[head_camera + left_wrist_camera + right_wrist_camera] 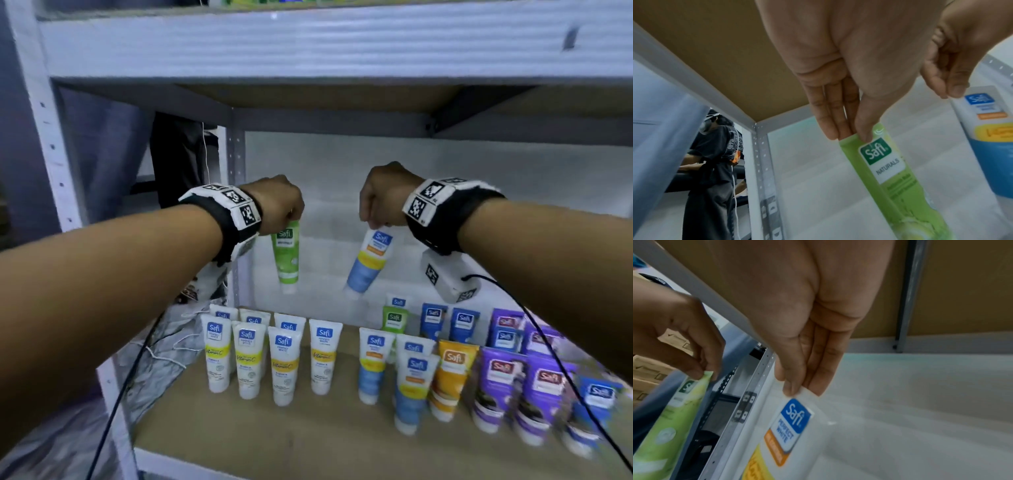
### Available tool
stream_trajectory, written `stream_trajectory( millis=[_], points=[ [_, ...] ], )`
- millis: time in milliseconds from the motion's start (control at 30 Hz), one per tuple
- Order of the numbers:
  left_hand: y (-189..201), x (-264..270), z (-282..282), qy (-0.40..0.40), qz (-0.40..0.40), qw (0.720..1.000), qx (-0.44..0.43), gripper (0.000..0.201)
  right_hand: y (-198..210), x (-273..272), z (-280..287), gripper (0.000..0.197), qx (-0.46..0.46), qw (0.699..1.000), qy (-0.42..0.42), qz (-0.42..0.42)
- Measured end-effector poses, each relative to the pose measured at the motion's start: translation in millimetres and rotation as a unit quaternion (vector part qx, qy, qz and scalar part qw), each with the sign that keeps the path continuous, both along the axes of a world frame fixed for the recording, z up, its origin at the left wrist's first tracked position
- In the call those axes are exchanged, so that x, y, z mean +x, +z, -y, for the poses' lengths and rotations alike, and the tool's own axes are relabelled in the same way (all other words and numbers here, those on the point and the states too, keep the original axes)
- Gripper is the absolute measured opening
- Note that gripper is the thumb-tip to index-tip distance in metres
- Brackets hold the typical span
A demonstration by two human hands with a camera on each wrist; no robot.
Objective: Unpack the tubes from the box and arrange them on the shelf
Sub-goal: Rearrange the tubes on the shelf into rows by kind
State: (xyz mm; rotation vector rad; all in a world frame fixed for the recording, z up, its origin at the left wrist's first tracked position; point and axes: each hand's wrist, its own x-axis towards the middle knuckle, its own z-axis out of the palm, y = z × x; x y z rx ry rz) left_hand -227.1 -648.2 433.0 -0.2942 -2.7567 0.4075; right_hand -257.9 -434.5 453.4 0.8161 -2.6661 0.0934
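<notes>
Left grip (279, 205) pinches my green tube (286, 257) by its crimp, right grip (380, 198) my blue-white tube (370, 260); both dangle above the shelf (308, 431). Only the left wrist view shows a bystander (715, 162). Front board lies bare.

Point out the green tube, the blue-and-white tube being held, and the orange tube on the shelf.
green tube (286, 255): head view, mid body.
blue-and-white tube (370, 260): head view, yellow band.
orange tube (450, 380): head view, front label.
</notes>
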Motion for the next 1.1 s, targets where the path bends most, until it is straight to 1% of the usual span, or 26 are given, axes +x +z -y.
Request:
stream_trajectory(
  millis=[133,233,367,467,600,800,933,1100],
  points=[
    [3.4,33.6,-26.0,-0.042,-0.032,0.999,0.008,0.019,9.4,42.1,-13.2,0.017,-0.001,1.000,0.009,-0.029],
    [-4.5,53.5,-42.7,-0.063,-0.032,0.997,0.031,0.022,5.2,71.4,-21.6,0.018,-0.003,0.999,0.017,-0.034],
    [-30.1,74.8,-61.1,-0.082,-0.018,0.995,0.047,0.025,-13.7,101.3,-34.4,0.019,-0.021,1.000,0.009,-0.002],
    [-55.1,86.5,-72.0,-0.088,0.007,0.994,0.063,0.024,-37.4,117.3,-42.0,0.020,-0.011,0.999,0.018,0.027],
    [-94.5,96.1,-83.3,-0.098,0.033,0.992,0.075,0.025,-71.1,127.6,-49.4,0.022,-0.009,0.999,0.020,0.045],
    [-148.6,99.4,-93.9,-0.102,0.068,0.989,0.087,0.024,-117.3,128.5,-54.8,0.024,0.010,0.996,0.025,0.080],
    [-171.3,100.1,-99.2,-0.106,0.076,0.987,0.092,0.026,-140.0,127.3,-55.7,0.024,0.027,0.994,0.024,0.104],
    [-187.6,101.1,-103.7,-0.113,0.079,0.984,0.112,0.026,-161.7,122.8,-54.3,0.024,0.024,0.992,0.020,0.126]
  ],
)
